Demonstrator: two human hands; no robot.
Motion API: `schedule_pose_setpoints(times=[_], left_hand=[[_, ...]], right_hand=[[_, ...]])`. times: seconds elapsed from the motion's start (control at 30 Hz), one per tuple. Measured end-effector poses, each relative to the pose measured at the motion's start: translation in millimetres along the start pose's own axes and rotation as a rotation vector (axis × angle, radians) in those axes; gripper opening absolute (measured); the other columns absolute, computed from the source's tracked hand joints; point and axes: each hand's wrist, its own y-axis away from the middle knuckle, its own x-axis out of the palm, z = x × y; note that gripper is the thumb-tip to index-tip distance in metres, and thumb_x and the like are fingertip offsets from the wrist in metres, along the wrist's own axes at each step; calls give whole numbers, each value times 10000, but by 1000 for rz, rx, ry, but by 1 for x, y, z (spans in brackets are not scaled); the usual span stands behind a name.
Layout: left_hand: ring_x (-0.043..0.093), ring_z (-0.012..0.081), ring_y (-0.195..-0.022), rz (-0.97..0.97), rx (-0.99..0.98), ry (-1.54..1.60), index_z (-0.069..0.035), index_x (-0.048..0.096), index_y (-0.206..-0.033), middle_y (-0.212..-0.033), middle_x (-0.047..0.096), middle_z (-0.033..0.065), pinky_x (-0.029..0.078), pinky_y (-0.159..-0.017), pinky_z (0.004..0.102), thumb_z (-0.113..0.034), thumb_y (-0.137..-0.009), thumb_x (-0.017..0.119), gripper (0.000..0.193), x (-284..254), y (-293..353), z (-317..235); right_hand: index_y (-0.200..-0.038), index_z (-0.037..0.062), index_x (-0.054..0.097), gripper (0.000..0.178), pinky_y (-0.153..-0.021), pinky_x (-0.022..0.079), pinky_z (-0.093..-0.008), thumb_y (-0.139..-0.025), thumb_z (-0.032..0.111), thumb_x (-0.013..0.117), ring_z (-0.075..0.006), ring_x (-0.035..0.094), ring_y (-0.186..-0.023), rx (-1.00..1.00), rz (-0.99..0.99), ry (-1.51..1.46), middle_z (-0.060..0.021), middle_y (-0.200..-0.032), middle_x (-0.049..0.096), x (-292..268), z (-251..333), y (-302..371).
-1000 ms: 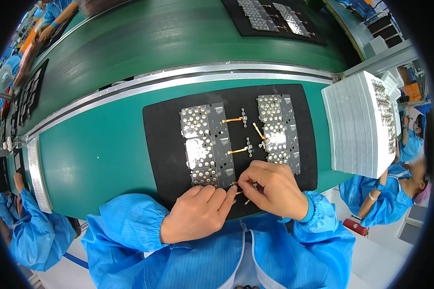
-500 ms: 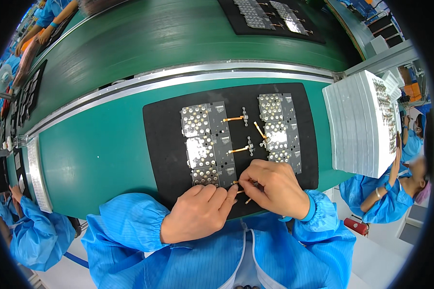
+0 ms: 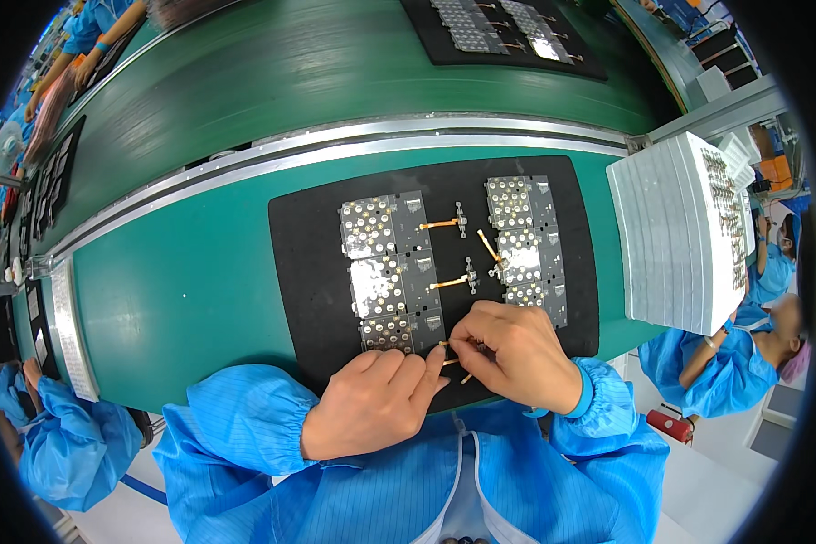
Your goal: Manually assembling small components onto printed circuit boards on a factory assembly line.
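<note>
On a black foam mat (image 3: 313, 263) lie two strips of printed circuit boards, a left strip (image 3: 376, 281) and a right strip (image 3: 521, 240), dotted with round metal contacts. My left hand (image 3: 372, 403) is curled at the left strip's near board, its index fingertip pressed to the end of an orange flex cable (image 3: 443, 345). From the right, my right hand (image 3: 517, 355) pinches that cable's other part between thumb and index finger; the fingers hide most of it. Two more flex cables, the far one (image 3: 440, 223) and the middle one (image 3: 449, 282), stick out from the left strip.
A loose flex cable (image 3: 488, 245) rests against the right strip. At right stands a tall stack of white trays (image 3: 666, 236). Beyond a metal rail (image 3: 381, 143), a green conveyor belt (image 3: 290, 72) carries another black mat (image 3: 417, 27) with boards. Co-workers sit on both sides.
My left index finger and thumb have shifted slightly at the cable end; my right hand stays put. The mat on the belt has slid left. The right co-worker's hand has lowered beside the tray stack.
</note>
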Motion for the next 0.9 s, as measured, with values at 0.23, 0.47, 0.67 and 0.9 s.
schedule_pose_setpoints(times=[0.23,0.47,0.67,0.9], left_hand=[[502,130,-700,59,-17,-48,23,736,-1174,-744,476,-8,385,-603,270,-259,-926,683,380,1,-1,0],[496,128,-711,59,-1,-105,21,736,-1195,-748,471,-13,379,-617,269,-262,-920,677,399,4,0,-1],[498,126,-715,65,-5,-92,28,732,-1197,-752,476,-14,380,-615,268,-261,-913,684,408,4,1,-2],[501,143,-674,67,-15,-66,1,734,-1195,-741,469,0,386,-582,288,-266,-877,736,416,4,-2,-2]], right_hand=[[-873,18,711,48,-538,490,-395,-853,62,715,-306,648,-615,2,-4,10,-117,-784,656,0,0,0],[-930,36,716,133,-569,530,-369,-826,83,784,-278,655,-643,-8,-115,43,-85,-911,647,-6,8,6],[-952,59,723,264,-605,543,-319,-744,185,828,-212,650,-837,-276,-29,277,-41,-1016,626,-10,7,27],[-967,34,739,279,-545,497,-274,-724,137,827,-167,630,-738,-464,-97,570,-50,-983,669,7,1,35]])
